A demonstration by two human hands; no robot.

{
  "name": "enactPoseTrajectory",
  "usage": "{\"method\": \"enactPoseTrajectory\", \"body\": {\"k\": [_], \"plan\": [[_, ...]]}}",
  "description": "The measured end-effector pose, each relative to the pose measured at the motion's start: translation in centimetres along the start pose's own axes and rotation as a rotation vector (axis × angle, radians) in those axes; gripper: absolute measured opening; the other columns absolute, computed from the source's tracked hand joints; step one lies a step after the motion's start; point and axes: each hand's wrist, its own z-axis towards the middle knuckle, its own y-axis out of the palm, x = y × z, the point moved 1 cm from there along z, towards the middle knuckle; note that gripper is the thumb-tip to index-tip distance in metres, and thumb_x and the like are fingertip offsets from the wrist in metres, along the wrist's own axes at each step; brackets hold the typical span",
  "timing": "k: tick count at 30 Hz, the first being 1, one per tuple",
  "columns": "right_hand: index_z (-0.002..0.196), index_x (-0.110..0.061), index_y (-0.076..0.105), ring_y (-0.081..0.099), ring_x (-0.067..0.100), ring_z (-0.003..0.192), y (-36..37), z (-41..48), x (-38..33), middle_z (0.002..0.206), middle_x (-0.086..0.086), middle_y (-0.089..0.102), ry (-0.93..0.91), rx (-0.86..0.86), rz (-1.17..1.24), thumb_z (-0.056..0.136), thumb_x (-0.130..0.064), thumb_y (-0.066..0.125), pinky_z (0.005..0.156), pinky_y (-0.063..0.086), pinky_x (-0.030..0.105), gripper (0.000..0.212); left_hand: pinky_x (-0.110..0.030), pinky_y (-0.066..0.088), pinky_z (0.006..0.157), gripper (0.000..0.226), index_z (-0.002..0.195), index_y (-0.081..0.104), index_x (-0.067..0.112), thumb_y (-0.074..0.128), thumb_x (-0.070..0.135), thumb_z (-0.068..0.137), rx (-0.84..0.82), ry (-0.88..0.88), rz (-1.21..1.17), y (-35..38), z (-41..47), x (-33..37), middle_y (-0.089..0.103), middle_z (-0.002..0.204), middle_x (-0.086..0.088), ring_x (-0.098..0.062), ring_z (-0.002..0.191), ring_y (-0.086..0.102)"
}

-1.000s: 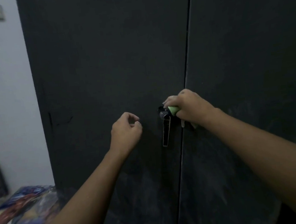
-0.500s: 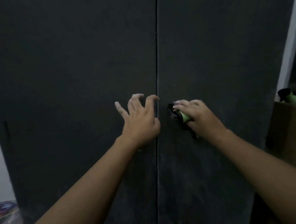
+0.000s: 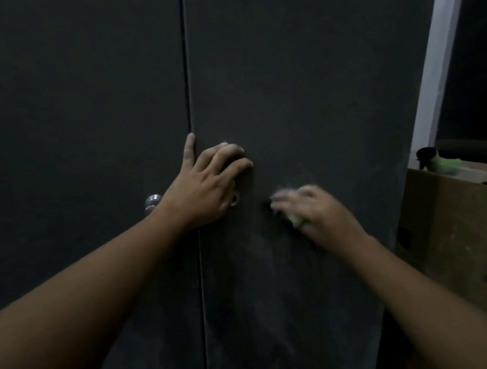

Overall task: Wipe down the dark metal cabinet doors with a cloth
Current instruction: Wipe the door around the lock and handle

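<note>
On the right-hand cabinet door (image 3: 299,73), the right hand (image 3: 319,214) has slid out onto bare panel, grip closed round the green cloth (image 3: 298,222) and blurred mid-stroke, while the left hand (image 3: 203,188), grip open, has come across the seam (image 3: 185,70) to brace it, so wiping's properly under way.

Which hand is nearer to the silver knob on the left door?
Left. The left hand lies just beside the silver knob; the right hand is farther right, on the right door.
</note>
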Motion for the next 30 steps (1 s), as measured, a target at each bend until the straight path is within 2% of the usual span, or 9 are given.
{"method": "enactPoseTrajectory", "body": {"k": [3,5,8,10,14,17,21,23,30], "plan": [[0.134,-0.014,0.06,0.058,0.032,0.117,-1.1,0.8,1.9,0.142,0.003,0.056,0.447,0.295,0.109,0.066,0.01,0.064,0.104,0.025,0.008,0.071,-0.065,-0.005,0.116,0.054,0.144,0.043,0.024,0.038,0.042,0.093,0.049,-0.006,0.024,0.7,-0.2,0.5,0.037,0.149,-0.006,-0.028,0.143,0.029],[0.142,-0.015,0.052,0.048,0.03,0.129,-0.6,1.0,1.0,0.149,0.003,0.048,0.603,0.386,0.148,0.074,0.004,0.064,0.11,0.018,0.009,0.071,-0.067,-0.004,0.116,0.053,0.141,0.045,0.022,0.04,0.04,0.092,0.068,-0.015,0.026,0.6,0.0,0.8,0.039,0.147,-0.007,-0.028,0.141,0.032],[0.152,-0.015,0.036,0.032,0.028,0.141,1.3,0.2,-1.4,0.159,0.005,0.032,0.546,0.316,0.059,0.078,-0.029,0.058,0.12,0.022,0.033,0.079,-0.066,-0.005,0.116,0.051,0.138,0.047,0.017,0.039,0.037,0.091,0.075,-0.012,0.039,0.2,1.4,1.6,0.041,0.144,-0.01,-0.029,0.136,0.036],[0.152,-0.015,0.038,0.036,0.03,0.141,2.2,-1.0,-1.9,0.16,0.004,0.032,0.403,0.227,0.01,0.074,-0.035,0.058,0.117,0.031,0.045,0.083,-0.065,-0.002,0.117,0.05,0.137,0.048,0.015,0.038,0.034,0.093,0.088,0.0,0.026,-0.1,3.3,2.2,0.041,0.146,-0.011,-0.029,0.132,0.037],[0.148,-0.021,0.045,0.05,0.026,0.127,2.0,-3.2,-0.4,0.156,-0.002,0.039,0.119,0.062,-0.164,0.076,-0.022,0.06,0.098,0.046,0.043,0.074,-0.064,0.005,0.117,0.049,0.137,0.049,0.011,0.033,0.03,0.095,0.111,0.066,0.036,-0.2,6.9,2.8,0.044,0.147,-0.012,-0.03,0.134,0.038],[0.147,-0.023,0.044,0.054,0.024,0.116,0.5,-3.3,2.4,0.154,-0.004,0.042,0.113,0.027,-0.212,0.078,-0.017,0.063,0.09,0.048,0.041,0.073,-0.06,-0.002,0.118,0.053,0.142,0.046,0.013,0.027,0.033,0.096,0.078,0.124,0.093,0.4,8.6,3.6,0.039,0.153,-0.009,-0.027,0.145,0.03],[0.15,-0.017,0.04,0.046,0.027,0.13,-1.7,-3.5,7.2,0.156,0.001,0.038,0.444,0.235,-0.101,0.081,-0.001,0.058,0.11,0.032,0.029,0.073,-0.062,-0.003,0.118,0.054,0.146,0.043,0.016,0.021,0.035,0.1,0.093,0.098,0.132,1.4,9.5,4.7,0.035,0.157,-0.008,-0.027,0.148,0.027],[0.15,-0.02,0.038,0.04,0.024,0.132,-2.4,-4.1,8.9,0.156,-0.003,0.035,0.673,0.354,-0.015,0.086,0.004,0.057,0.107,0.025,0.021,0.071,-0.062,-0.003,0.118,0.054,0.147,0.041,0.015,0.02,0.035,0.102,0.114,0.097,0.162,1.7,9.5,4.7,0.033,0.158,-0.009,-0.029,0.148,0.027],[0.149,-0.016,0.04,0.046,0.026,0.132,-1.9,-7.5,11.4,0.15,0.003,0.045,1.248,0.684,0.202,0.097,-0.009,0.052,0.103,0.032,0.025,0.054,-0.064,0.008,0.118,0.055,0.146,0.043,0.009,0.025,0.034,0.1,0.154,0.148,0.194,2.2,9.4,4.6,0.035,0.156,-0.017,-0.035,0.145,0.031]]}}
